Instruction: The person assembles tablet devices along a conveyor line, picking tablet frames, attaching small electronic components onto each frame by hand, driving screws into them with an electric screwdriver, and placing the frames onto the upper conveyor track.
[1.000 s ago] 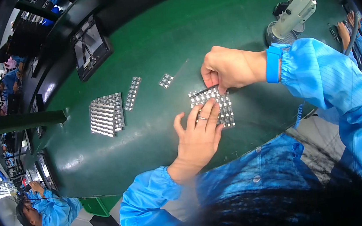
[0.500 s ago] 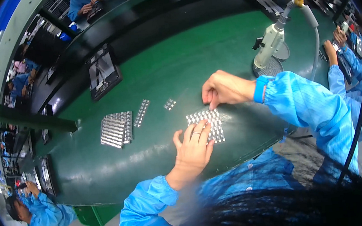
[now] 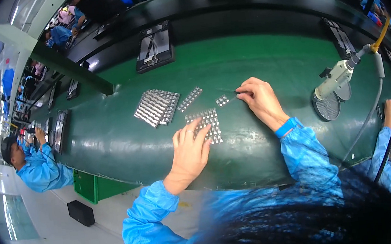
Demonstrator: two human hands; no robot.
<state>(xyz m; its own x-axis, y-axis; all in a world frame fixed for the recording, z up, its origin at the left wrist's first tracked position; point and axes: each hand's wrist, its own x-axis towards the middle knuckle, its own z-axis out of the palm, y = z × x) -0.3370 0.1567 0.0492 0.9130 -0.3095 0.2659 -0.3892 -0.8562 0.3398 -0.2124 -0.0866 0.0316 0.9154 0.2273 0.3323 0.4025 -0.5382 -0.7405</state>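
Note:
My left hand (image 3: 188, 156) rests with fingers spread on a sheet of small metallic parts in rows (image 3: 212, 120), pressing its left side. To the right, my right hand (image 3: 264, 103) is raised a little with thumb and forefinger pinched together. A thin dark edge shows at those fingertips, too small to name. Just left of the pinch lies a small cut piece (image 3: 222, 101) bearing a few of the same parts. Beyond the sheet is a narrow strip (image 3: 190, 99) of them. A stack of similar sheets (image 3: 156, 108) lies farther left, its layers fanned slightly.
A pale handheld power tool (image 3: 336, 80) hangs from a cable at right, above round mesh-like dishes (image 3: 328, 109). A black tray-like unit (image 3: 155, 47) stands on the far ledge. A green post (image 3: 73, 70) rises at left. Co-workers sit at left (image 3: 37, 162) and right.
My view has turned, shifting the table. My right hand has left the sheet's far edge and now pinches beside the small cut piece. My left hand stays on the sheet.

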